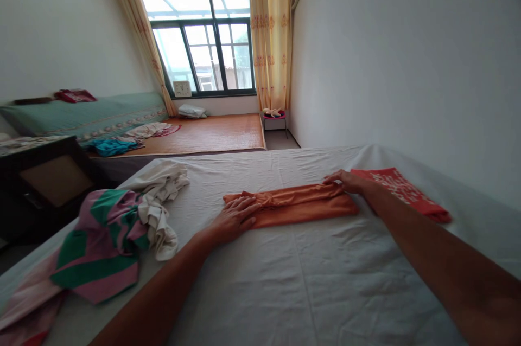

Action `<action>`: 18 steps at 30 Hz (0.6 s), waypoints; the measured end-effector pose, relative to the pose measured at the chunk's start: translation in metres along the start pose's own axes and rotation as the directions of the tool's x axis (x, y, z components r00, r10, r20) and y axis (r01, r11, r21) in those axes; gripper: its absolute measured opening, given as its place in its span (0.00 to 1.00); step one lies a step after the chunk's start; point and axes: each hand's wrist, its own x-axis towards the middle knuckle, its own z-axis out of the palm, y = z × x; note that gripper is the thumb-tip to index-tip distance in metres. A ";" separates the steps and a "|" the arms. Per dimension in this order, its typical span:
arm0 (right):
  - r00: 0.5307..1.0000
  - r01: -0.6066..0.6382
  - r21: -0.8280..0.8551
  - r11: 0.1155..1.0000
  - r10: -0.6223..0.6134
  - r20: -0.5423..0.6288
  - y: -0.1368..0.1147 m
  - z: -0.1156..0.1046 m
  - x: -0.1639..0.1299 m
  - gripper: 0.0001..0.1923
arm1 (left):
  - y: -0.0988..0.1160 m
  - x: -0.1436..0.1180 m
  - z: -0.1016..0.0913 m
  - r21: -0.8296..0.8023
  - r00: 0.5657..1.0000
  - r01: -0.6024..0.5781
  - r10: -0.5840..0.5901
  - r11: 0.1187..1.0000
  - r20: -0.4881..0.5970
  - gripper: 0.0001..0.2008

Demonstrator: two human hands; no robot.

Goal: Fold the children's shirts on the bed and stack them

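Observation:
An orange garment (299, 207) lies folded into a long narrow strip across the white bedsheet (285, 275). My left hand (234, 217) rests flat, fingers spread, on the strip's left end. My right hand (345, 179) touches the strip's right end, its fingers curled at the cloth's upper edge. A folded red cloth with white print (402, 193) lies just to the right of my right hand.
On the bed's left side lies a heap: a cream garment (160, 202) and a green, pink and white striped cloth (103, 243). Beyond are a second bed with a bamboo mat (207, 133), a window (203, 31), yellow curtains, a dark cabinet (44, 183) and a small stool (274, 115).

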 end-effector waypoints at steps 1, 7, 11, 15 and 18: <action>0.998 0.008 0.090 0.996 -0.013 0.061 0.001 -0.003 0.001 0.15 | 0.000 0.000 0.000 0.003 1.000 0.001 -0.001 1.000 0.000 0.24; 0.995 -0.076 0.504 0.860 0.029 0.099 -0.010 -0.011 -0.007 0.17 | -0.004 0.001 0.003 -0.012 1.000 0.007 -0.007 1.000 -0.003 0.24; 0.991 -0.123 0.642 0.757 0.129 0.038 -0.008 -0.007 -0.016 0.19 | -0.005 0.002 0.004 -0.016 1.000 0.003 -0.003 1.000 -0.001 0.24; 0.923 -0.258 0.402 0.879 0.347 -0.167 0.009 -0.015 -0.016 0.15 | -0.005 0.002 0.003 -0.016 1.000 -0.006 0.006 1.000 -0.014 0.24; 0.850 -0.315 0.260 0.913 0.393 -0.350 0.011 -0.022 -0.012 0.09 | -0.003 0.001 0.002 -0.017 1.000 -0.015 0.015 1.000 -0.023 0.24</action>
